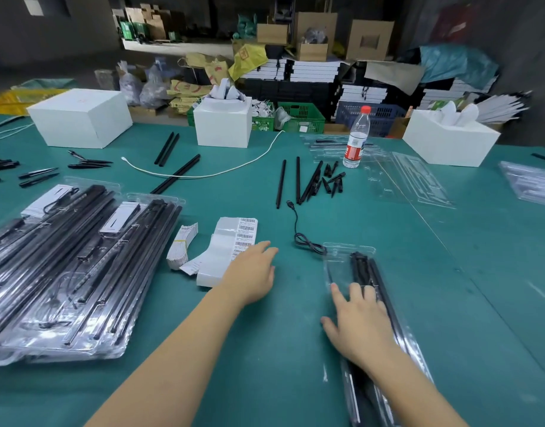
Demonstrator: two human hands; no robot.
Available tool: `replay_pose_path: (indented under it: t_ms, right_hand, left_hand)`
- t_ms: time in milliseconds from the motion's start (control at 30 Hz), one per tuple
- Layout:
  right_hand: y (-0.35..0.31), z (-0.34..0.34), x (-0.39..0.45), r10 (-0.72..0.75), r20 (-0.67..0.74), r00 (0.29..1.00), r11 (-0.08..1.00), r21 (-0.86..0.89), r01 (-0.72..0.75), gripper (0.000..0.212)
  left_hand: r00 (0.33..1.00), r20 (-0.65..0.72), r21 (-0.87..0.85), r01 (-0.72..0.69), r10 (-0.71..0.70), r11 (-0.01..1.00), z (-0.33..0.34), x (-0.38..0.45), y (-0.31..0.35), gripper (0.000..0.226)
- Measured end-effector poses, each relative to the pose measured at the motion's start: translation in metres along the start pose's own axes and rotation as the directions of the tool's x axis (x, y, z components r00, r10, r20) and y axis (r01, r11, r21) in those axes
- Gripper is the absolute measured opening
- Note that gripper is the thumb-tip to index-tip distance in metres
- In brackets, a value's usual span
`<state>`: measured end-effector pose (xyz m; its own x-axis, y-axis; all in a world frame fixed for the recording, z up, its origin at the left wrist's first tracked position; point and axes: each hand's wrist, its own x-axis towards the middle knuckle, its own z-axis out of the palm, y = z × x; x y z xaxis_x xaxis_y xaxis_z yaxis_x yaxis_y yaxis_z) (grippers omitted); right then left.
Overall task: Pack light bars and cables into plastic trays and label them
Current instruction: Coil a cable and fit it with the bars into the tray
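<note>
head view. green table fills the near field. right hand lies palm down on a clear plastic tray at near right, fingers straight and slightly spread, pressing on the tray top; nothing pinched. black light bars lie lengthwise inside that tray, running from its far end under the hand toward the near edge. a black cable lies on the table just beyond the tray's far left corner, its coiled part touching the tray edge, its plug end farther away.

left hand reaches forward at centre, fingers extended and relaxed, over the near right edge of a stack of barcode labels; whether it touches the stack, cannot tell. a small bundle of white tags sits just left of the labels.

near left: pile of filled trays, overlapping, with bars, cables and white cards inside.

far centre: loose black bars and small black connectors. a water bottle stands upright beside empty clear trays. a white cord curves across the table. three white boxes stand along the far edge.
</note>
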<state>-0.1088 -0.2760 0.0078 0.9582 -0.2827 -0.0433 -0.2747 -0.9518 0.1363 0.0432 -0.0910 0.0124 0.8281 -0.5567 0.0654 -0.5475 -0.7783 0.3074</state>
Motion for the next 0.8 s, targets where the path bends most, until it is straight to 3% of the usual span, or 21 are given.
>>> replay_pose_path:
  t_ms: [167, 367, 467, 800]
  right_hand:
    - [-0.005, -0.001, 0.011, 0.020, -0.204, 0.979, 0.973, 0.229, 0.028, 0.060]
    - [-0.001, 0.017, 0.031, 0.054, -0.006, 0.999, 0.971, 0.232, -0.052, 0.066]
    - [0.000, 0.020, 0.032, 0.059, -0.022, 0.998, 0.971, 0.231, -0.053, 0.066]
    - [0.002, 0.020, 0.033, 0.065, -0.006, 0.998, 0.971, 0.230, -0.062, 0.067]
  left_hand:
    - [0.999, 0.019, 0.075, -0.046, 0.045, 0.996, 0.006, 0.025, 0.022, 0.064]
    - [0.993, 0.090, 0.141, -0.085, 0.073, 0.986, 0.024, 0.051, 0.042, 0.077]
    - [0.991, 0.120, 0.135, -0.073, 0.057, 0.988, 0.029, 0.066, 0.046, 0.067]
    - [0.999, 0.031, 0.144, 0.012, -0.016, 0.990, 0.031, 0.079, 0.046, 0.042]
